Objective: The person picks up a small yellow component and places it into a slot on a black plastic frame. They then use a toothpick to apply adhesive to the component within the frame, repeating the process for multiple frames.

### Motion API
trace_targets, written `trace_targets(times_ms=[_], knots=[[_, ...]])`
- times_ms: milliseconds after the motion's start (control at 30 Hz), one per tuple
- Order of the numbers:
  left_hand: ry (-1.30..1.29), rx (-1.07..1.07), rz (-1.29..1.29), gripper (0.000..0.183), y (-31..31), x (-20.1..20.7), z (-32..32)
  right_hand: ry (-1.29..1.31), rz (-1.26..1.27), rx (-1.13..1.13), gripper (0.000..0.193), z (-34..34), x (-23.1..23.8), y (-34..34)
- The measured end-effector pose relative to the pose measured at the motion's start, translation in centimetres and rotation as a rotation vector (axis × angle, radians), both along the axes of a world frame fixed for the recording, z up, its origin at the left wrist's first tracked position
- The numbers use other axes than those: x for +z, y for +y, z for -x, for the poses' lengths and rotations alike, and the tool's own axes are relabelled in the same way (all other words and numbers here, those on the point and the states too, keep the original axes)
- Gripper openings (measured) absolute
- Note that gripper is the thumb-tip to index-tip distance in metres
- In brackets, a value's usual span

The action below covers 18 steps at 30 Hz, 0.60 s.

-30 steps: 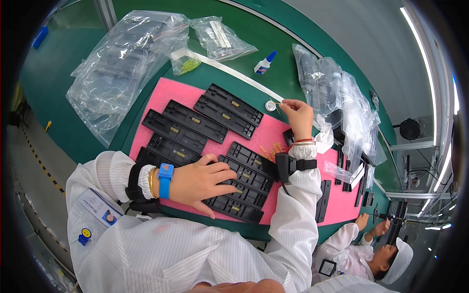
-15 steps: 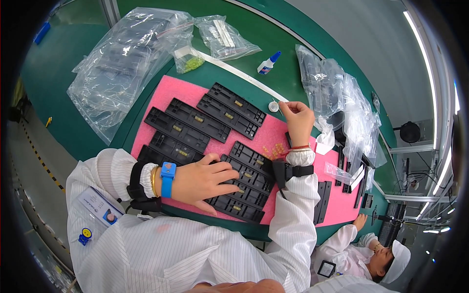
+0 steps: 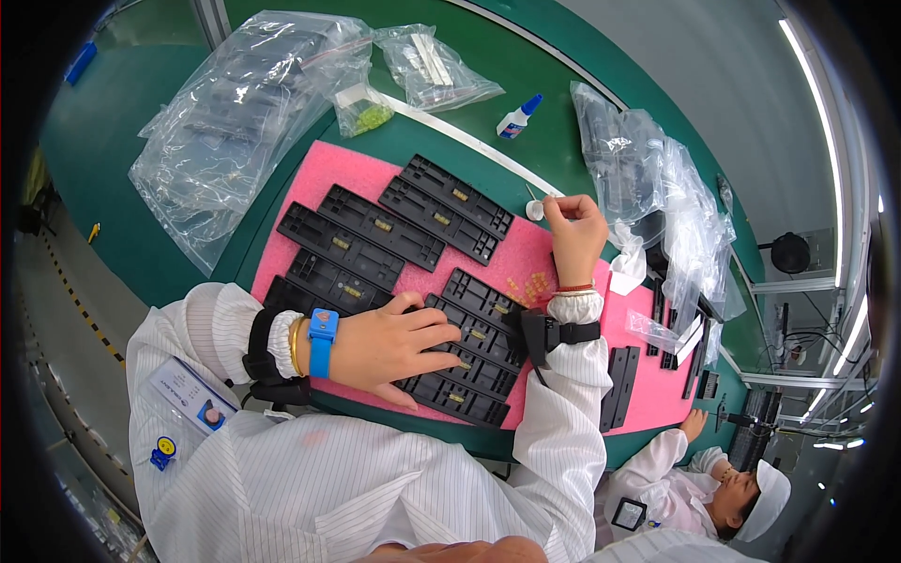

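My left hand (image 3: 399,345) rests palm down with spread fingers across several long black plastic trays (image 3: 474,342), each with a small yellow-green vial, like a level bubble, in its middle. The fingers of my right hand (image 3: 574,230) are pinched at the rim of a small round white cup (image 3: 535,210) beside the far edge of the pink foam mat (image 3: 375,289). A thin stick (image 3: 531,191) stands out of the cup, tilted. Whether my fingertips also touch the stick is hidden. Small yellowish pieces (image 3: 533,286) lie on the mat near my right wrist.
A glue bottle (image 3: 519,117) with a blue cap stands beyond the mat. Clear plastic bags (image 3: 249,113) lie at the far left, more crumpled bags (image 3: 648,174) at the right. Black strips (image 3: 619,387) lie on the mat's right part. A co-worker (image 3: 694,483) sits at the lower right.
My right hand and the white cup have shifted slightly right and nearer; the thin stick now shows more clearly. My left hand stays on the black trays.
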<state>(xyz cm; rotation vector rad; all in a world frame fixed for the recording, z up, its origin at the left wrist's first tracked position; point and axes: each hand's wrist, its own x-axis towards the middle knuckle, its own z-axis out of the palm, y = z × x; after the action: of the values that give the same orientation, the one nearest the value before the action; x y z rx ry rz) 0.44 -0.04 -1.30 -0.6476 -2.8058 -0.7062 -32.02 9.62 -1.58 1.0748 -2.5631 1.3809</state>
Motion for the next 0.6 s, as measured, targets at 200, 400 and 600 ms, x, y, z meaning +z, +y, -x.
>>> trace_targets(times_ms=[200, 400, 600], knots=[[-0.007, 0.001, 0.009, 0.076, 0.01, 0.17, -0.01, -0.047, 0.027, 0.007, 0.023, 0.28, -0.44, 0.02], [-0.015, 0.003, 0.004, 0.076, -0.05, 0.21, -0.06, -0.013, 0.006, 0.030, 0.022, -0.16, -0.05, -0.15], [-0.008, -0.001, 0.011, 0.077, -0.06, 0.31, -0.05, -0.083, 0.049, 0.089, 0.019, 0.11, -0.47, 0.20]])
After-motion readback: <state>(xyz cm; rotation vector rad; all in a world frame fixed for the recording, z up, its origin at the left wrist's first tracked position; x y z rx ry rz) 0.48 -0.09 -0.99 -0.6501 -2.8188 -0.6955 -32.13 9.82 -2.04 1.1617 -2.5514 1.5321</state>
